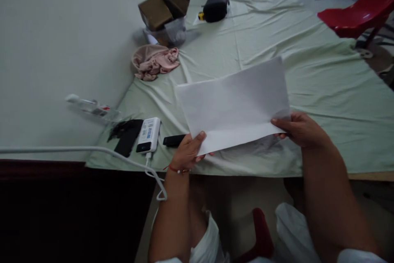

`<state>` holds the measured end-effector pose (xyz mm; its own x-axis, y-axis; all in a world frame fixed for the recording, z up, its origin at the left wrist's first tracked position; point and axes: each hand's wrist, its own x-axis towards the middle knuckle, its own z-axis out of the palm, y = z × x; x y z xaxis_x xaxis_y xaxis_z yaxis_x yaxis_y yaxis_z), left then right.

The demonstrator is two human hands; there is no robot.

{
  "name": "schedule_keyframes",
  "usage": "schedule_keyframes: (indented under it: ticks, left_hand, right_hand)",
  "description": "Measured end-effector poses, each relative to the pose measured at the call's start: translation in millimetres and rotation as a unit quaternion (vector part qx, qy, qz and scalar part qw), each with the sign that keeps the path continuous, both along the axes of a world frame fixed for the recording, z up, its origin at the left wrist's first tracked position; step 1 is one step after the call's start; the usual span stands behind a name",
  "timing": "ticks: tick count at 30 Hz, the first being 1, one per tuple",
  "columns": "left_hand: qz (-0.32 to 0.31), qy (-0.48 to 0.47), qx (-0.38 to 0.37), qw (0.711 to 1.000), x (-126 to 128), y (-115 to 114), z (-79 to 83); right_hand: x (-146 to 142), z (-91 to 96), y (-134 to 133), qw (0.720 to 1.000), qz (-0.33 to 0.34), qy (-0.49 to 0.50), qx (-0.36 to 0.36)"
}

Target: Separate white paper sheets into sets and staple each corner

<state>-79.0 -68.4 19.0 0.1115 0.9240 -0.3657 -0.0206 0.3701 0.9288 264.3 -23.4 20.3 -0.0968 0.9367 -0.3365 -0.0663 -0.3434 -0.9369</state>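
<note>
A blank white sheet of paper (235,105) is held above the near part of the cloth-covered table, its far edge tilted up to the right. My left hand (190,148) pinches its near left corner, thumb on top and fingers underneath. At the near right corner my right hand (303,129) grips the sheet the same way, fingertips showing below the edge. Whether it is one sheet or a few together, I cannot tell. Just beyond my left hand lies a black object (173,140), partly hidden by that hand.
Left of my hands lie a white power bank (149,135) with a cable (123,157), a black pouch-like item (127,138) and a clear bottle (92,107). Farther off are a pink cloth (155,62), cardboard boxes (164,2), a black case (216,7) and a red chair (360,12).
</note>
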Motion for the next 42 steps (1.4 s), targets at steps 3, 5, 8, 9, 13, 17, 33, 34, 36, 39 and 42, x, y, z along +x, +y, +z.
schedule_keyframes:
  ticks: [3,5,8,9,13,17,33,34,36,39,42]
  left_hand:
    - [0.033,-0.032,0.019,0.999,1.7,-1.1,1.2]
    - [0.069,-0.056,0.047,0.995,2.1,-1.0,3.9]
    - [0.165,-0.052,0.108,0.979,-1.2,0.5,7.6]
    - [0.212,-0.043,0.138,0.967,-3.5,1.2,8.1]
    - [0.389,0.011,0.268,0.881,-17.5,3.8,4.6]
    - [0.474,0.089,0.314,0.818,-32.3,5.4,-5.3]
    - [0.370,0.411,0.248,0.795,-59.0,19.0,-50.9]
    - [0.358,0.415,0.233,0.803,-61.3,20.2,-54.1]
    - [0.337,0.415,0.209,0.818,-65.1,21.8,-59.4]
    - [0.319,0.407,0.200,0.832,-69.7,22.7,-64.2]
    - [0.325,0.393,0.193,0.838,-73.3,22.8,-66.6]
  right_hand:
    - [-2.9,3.8,1.7,1.000,-0.027,0.002,-0.003]
    - [-6.4,7.9,1.7,0.999,-0.042,0.003,-0.008]
    - [-15.0,15.8,1.3,0.996,-0.083,0.013,-0.022]
    - [-18.1,18.5,1.2,0.994,-0.102,0.013,-0.032]
    - [-26.9,22.9,1.4,0.983,-0.152,-0.023,-0.096]
    - [-30.4,12.4,2.1,0.989,-0.113,-0.040,-0.084]
    - [-47.9,8.7,-1.6,0.991,-0.087,-0.049,-0.088]
    - [-48.1,9.6,-1.7,0.991,-0.086,-0.042,-0.090]
    - [-47.8,10.1,-1.7,0.991,-0.086,-0.034,-0.093]
    - [-46.9,7.7,-1.6,0.991,-0.093,-0.030,-0.088]
    - [-47.5,4.2,-1.6,0.992,-0.102,-0.012,-0.077]
